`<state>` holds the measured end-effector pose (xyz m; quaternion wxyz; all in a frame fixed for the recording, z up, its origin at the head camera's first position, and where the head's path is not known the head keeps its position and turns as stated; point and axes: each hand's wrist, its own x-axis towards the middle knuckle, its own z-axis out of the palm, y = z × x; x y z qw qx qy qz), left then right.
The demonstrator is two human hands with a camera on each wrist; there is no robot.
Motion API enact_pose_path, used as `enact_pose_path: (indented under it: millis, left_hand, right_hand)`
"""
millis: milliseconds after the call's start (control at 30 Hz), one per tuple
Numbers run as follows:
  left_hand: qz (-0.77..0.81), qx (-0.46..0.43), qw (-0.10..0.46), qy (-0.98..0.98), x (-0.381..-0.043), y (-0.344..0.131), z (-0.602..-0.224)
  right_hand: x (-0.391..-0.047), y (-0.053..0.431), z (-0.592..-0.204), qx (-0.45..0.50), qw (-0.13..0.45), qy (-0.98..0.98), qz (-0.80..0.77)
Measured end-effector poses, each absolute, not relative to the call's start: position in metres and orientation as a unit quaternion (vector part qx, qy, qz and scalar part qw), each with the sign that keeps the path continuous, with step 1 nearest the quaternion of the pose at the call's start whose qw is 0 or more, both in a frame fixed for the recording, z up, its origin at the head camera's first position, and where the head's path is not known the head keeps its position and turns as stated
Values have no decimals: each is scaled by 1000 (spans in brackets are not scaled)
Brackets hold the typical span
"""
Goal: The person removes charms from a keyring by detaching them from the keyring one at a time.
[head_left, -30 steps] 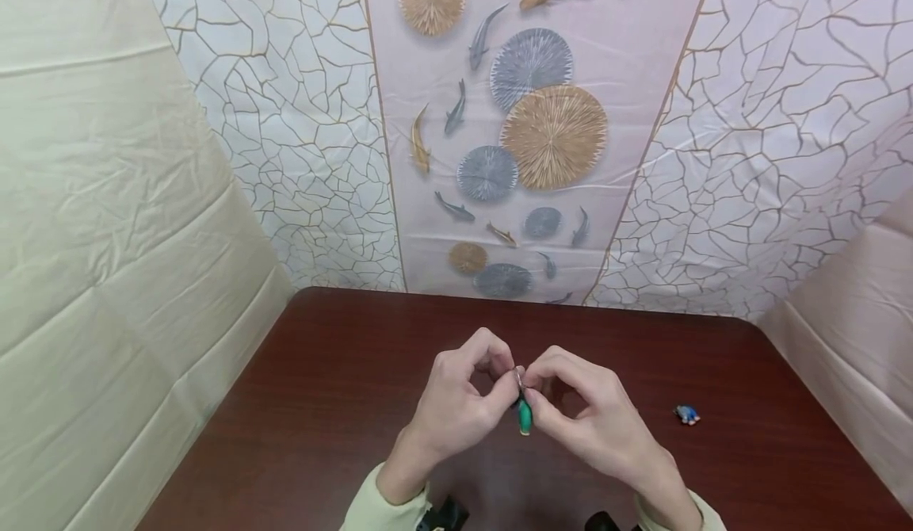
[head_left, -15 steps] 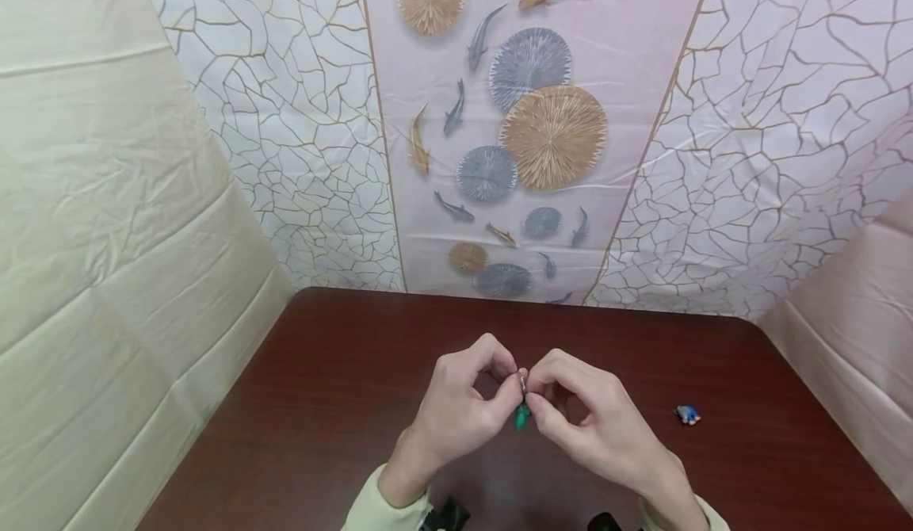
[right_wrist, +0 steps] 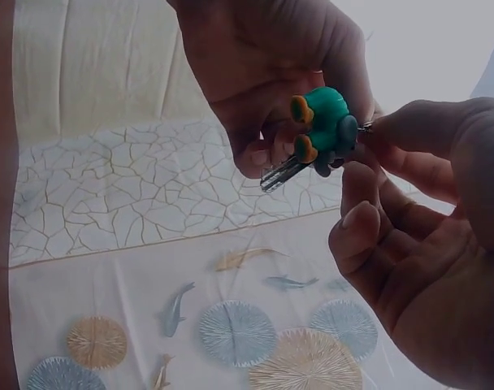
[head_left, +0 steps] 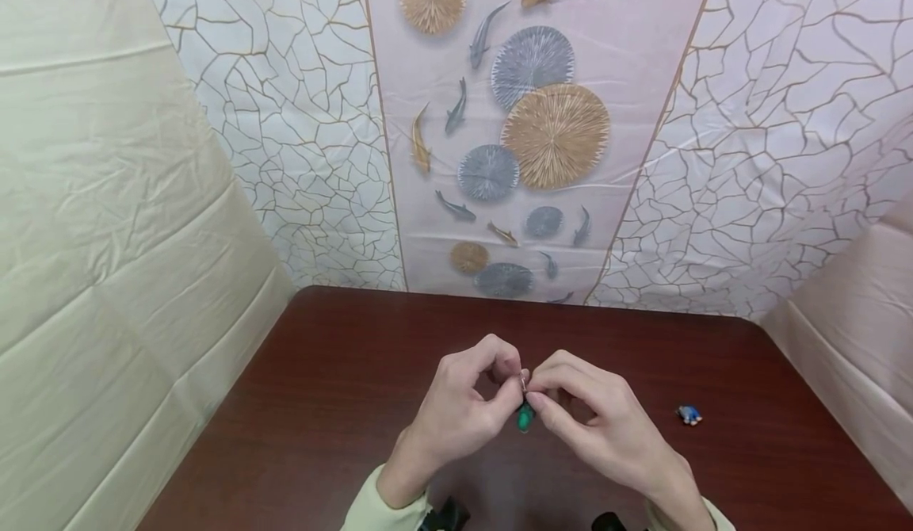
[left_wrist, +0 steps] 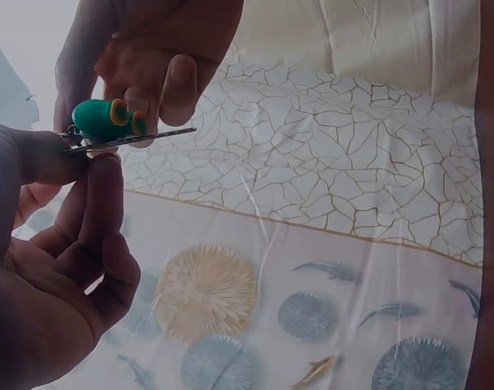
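Note:
Both hands meet above the table in the head view, fingertips close together around a small metal key and its charm. My left hand [head_left: 460, 404] pinches the key [left_wrist: 162, 137] between thumb and finger, and its toothed blade sticks out past the fingertips. A green figurine charm [right_wrist: 327, 114] with orange feet hangs by the key; in the head view the charm [head_left: 525, 418] shows just below the fingertips. My right hand [head_left: 606, 424] pinches the small metal link [right_wrist: 366, 127] at the charm's end. The fingers partly hide where link and key join.
A small blue figurine [head_left: 689, 414] lies on the dark red-brown table [head_left: 342, 372], right of the hands. Behind the table hangs a patterned cloth [head_left: 442, 119] with fish and round leaf shapes. Cream padded panels [head_left: 143, 238] stand at both sides.
Both hands have shifted slightly right, still pinching. The green charm has turned between them and shows shorter below the fingertips than a second ago. The blue figurine stays in place.

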<state>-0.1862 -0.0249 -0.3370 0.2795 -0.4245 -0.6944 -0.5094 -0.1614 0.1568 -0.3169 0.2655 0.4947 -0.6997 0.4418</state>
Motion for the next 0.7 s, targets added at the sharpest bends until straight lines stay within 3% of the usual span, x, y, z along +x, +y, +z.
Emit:
enact_pose_path:
  millis: [700]
  left_hand:
    - [-439,-469,316,-699,-185,-28,-334]
  right_hand:
    - [-157,151,-317,495,307,-688,434]
